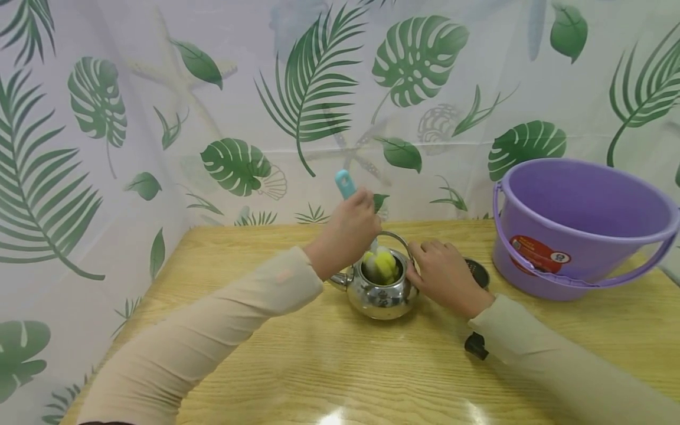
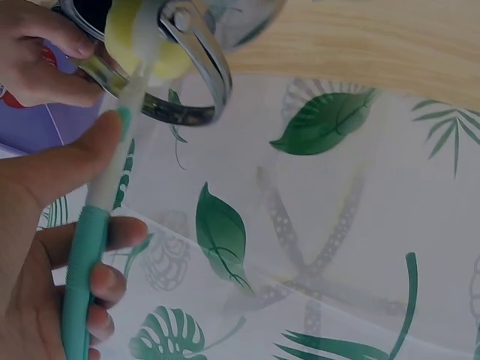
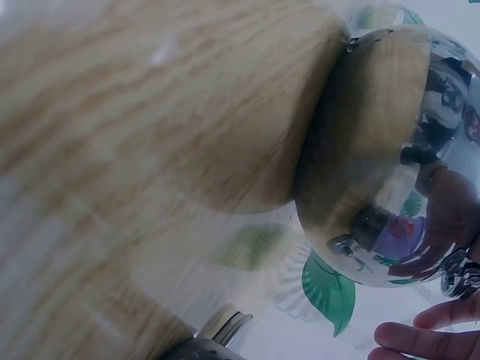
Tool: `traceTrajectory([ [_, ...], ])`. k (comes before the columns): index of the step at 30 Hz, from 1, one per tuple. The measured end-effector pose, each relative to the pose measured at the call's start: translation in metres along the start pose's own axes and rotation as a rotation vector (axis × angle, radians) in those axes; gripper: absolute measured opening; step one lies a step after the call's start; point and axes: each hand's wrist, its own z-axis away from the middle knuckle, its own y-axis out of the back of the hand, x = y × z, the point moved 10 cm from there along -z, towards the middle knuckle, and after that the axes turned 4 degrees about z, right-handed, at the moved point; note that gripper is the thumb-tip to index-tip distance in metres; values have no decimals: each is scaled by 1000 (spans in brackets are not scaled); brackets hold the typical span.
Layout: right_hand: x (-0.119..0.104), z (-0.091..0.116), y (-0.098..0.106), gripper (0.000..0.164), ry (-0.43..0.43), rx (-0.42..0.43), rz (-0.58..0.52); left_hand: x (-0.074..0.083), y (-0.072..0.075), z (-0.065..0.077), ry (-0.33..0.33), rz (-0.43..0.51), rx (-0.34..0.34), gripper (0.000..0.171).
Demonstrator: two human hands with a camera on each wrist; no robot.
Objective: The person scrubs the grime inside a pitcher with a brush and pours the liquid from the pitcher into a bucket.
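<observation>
My left hand [image 1: 347,230] grips the blue-green handle [image 2: 86,262] of a sponge brush, which slants down into a shiny metal teapot [image 1: 383,301]. The brush's yellow sponge head [image 1: 381,265] sits in the teapot's round opening, its lower part hidden inside. In the left wrist view the thumb lies along the pale shaft and the fingers curl round the handle. On the teapot's right side, my right hand [image 1: 443,274] holds it where the hoop handle [image 2: 214,71] joins the rim. The spout [image 1: 338,278] points left, under my left wrist.
A large purple bucket [image 1: 584,236] with a red label stands at the back right of the wooden table [image 1: 297,360]. Behind my right hand lies a dark perforated round piece [image 1: 479,273]. Near the right sleeve is a small black object [image 1: 476,345]. A leaf-patterned sheet [image 1: 319,118] hangs behind.
</observation>
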Motion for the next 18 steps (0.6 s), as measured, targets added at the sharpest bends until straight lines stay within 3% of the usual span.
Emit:
traceTrajectory([
  [5,0,0,1,12,3,5,-6,1,-3,-1,74,75,-52,10],
  [10,1,0,-1,12,-6,-11,-13,5,-5,0,116,112,-121,12],
  [18,0,0,-2,12,-13,-16,-27,9,-1,1,124,82,-117,11],
])
